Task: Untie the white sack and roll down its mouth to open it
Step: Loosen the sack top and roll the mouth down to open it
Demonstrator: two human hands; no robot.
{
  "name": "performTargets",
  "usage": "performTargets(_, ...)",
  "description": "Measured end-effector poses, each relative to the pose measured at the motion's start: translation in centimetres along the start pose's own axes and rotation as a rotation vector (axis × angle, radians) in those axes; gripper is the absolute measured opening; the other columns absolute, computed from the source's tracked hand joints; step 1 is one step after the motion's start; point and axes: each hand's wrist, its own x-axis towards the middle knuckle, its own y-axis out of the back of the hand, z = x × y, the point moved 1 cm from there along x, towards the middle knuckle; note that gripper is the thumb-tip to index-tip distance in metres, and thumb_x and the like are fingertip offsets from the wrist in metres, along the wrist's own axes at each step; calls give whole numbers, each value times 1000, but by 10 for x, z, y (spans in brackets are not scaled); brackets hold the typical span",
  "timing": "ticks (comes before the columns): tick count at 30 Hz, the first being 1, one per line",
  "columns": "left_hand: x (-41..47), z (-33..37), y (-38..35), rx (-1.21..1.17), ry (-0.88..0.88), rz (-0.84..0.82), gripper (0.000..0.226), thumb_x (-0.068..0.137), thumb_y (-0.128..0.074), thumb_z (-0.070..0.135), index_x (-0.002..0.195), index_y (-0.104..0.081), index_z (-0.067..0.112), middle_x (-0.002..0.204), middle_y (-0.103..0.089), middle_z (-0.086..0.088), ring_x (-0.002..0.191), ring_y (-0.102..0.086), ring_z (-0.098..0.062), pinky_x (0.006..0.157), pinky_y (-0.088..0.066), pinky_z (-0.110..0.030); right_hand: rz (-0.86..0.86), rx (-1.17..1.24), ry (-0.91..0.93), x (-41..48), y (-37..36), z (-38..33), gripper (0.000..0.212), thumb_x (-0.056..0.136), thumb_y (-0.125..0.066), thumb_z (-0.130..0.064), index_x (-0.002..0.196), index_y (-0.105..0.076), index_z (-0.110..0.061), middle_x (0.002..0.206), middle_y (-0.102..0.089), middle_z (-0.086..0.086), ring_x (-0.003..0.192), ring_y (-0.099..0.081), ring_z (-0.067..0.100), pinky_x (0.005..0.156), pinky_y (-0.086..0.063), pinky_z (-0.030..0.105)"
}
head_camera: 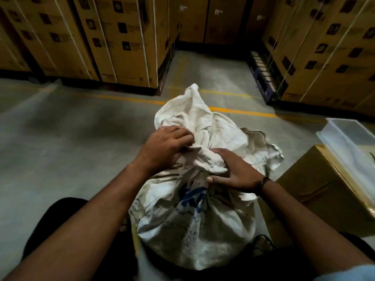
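Both hands were clenched on the neck of the sack [192, 220], left hand [164, 151] at ten o'clock, right hand [237, 175] at four. If yanked hard, the sack could be toppled toward three o'clock.

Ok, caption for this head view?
Left hand and right hand grip the bunched neck of the white sack, on the floor.

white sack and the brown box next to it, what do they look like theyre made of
The white sack looks like woven plastic fabric, matte and grubby: a faint weave shows, it holds stiff creases and carries blue print. The brown box at its right looks like cardboard, plain brown with a faint sheen on top, possibly tape; the dim light leaves that open.
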Motion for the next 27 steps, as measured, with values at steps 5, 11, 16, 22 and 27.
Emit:
performTargets(5, 12, 9, 42, 207, -101, 285, 12, 100, -62, 18, 104, -73, 18, 119, -71, 0, 87, -67, -28, 68, -48, -40, 381, -467, 65, 4, 24, -26, 46, 78, -65, -39, 116, -47, -19, 90, -70, 8, 76, -67, 36, 51, -50, 38)
performTargets(11, 17, 14, 51, 225, 74, 207, 15, 90, -63, 22, 103, -69, 24, 114, -68, 2, 101, -60, -29, 82, -37, -42, 455, -512, 130, 9, 16, -29, 53, 72, -72, -22, 121, -52, -17, 82, -71, 12, 64, -66, 38, 46, -51, 37)
performTargets(16, 17, 28, 21, -28, 113, -127, 48, 82, -67, 52, 124, -57, 32, 117, -64, 10, 117, -54, -21, 99, -41, -40, 164, -566, 113, 6, 14, -2, 80, 78, -63, -61, 143, -36, -23, 128, -58, 7, 109, -59, 33, 86, -50, 47)
performTargets(22, 2, 21, -7, -62, 105, -404, 28, 88, -66, 30, 113, -61, 38, 108, -61, 14, 99, -60, -14, 65, -37, -28, 44, -210, -235, 0, 22, 24, 88, 81, -22, -86, 154, -11, -38, 164, -14, -4, 148, -22, 20, 117, -26, 41)
performTargets(27, -1, 20, -12, -127, 80, -265, 28, 91, -48, 33, 118, -53, 31, 116, -65, 4, 97, -62, -24, 69, -51, -39, -275, 90, -585, -12, 0, 44, 88, 75, -17, -93, 145, -38, -44, 153, -41, -6, 135, -43, 23, 109, -33, 39)
